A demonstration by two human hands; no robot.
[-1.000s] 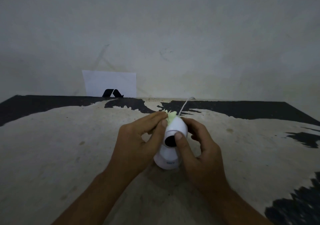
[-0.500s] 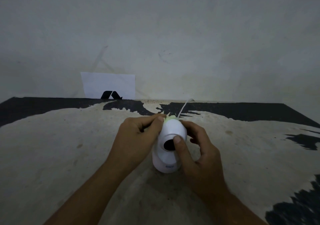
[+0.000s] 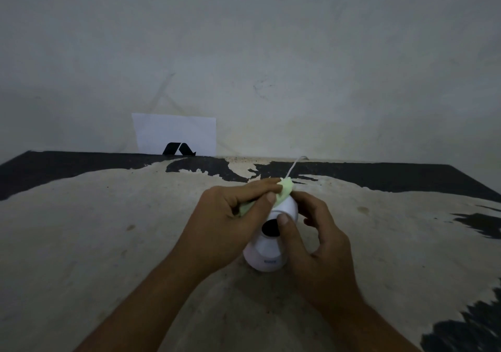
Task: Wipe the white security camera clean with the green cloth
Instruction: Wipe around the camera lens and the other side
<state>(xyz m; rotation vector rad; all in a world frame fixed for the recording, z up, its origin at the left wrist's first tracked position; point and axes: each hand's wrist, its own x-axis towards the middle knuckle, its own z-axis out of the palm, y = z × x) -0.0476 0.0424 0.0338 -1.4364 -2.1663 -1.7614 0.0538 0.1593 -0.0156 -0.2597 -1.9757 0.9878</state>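
White security camera [image 3: 267, 254] stands upright on the worn tabletop [image 3: 95, 243], near centre, slightly right of the middle. Round head sits on a wider base; dark lens face [image 3: 270, 228] turned toward the viewer. Small grey lettering low on the base, too small to read.

Left hand [image 3: 227, 221] closed around the green cloth [image 3: 283, 193], cloth pinched between thumb and fingers. One bunched end of the cloth pokes out at the fingertips and presses on the top far-left of the camera head; another bit shows inside the palm, lower left.

Right hand [image 3: 317, 246] wraps the right side of the camera. Thumb lies across the front of the head, tip touching just right of the lens face. Fingers curl round the far right side of the head, loosely bent, gripping the camera.

Thin white cable [image 3: 294, 166] runs up from behind the camera head toward the far edge of the table.

Tabletop pale and scuffed, with black patches along the far edge and at the right. White paper sheet [image 3: 174, 132] with a black mark leans against the grey wall [image 3: 271, 53], far left of the hands, well apart from the camera.
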